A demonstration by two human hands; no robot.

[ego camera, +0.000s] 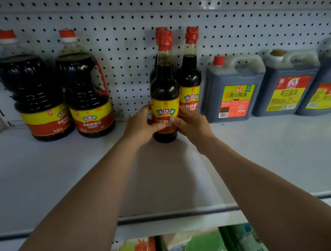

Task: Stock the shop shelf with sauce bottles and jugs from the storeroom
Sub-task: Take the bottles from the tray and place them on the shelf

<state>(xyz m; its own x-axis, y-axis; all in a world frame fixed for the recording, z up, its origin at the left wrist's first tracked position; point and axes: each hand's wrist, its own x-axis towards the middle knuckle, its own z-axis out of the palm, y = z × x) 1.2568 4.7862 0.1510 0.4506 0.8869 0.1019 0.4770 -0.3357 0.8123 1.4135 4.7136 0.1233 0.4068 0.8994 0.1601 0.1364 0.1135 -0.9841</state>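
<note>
Both hands on one bottle (163, 87). My left hand (141, 126) wraps its lower body from the left side, thumb across the label; my right hand (192, 124) wraps it from the right, fingers curled onto the label front. Neither hand is free.

Position: the bottle stands on the shelf (272, 163), about midway along its length, nearer the back panel (229, 10) than the front edge. Whether its base bears fully on the shelf or is a touch lifted, I cannot tell; my hands hide part of the base.

Long axis: vertical, red cap up, label facing me.

Key relation: straight behind it, at the back panel, stands a second bottle (160, 33), mostly hidden, only its cap and shoulder showing. Just to the right stands a third bottle (189, 75), so close that my right fingers sit between the two.

Left, well apart: two large bottles (57, 91). Right, along the back: a row of jugs (286, 82).

Judgement: the bottle lies dead ahead of both hands, equally near each. The next move is likely to square it in line, then let go. Risk: my right fingers nudging the third bottle on the way out.
</note>
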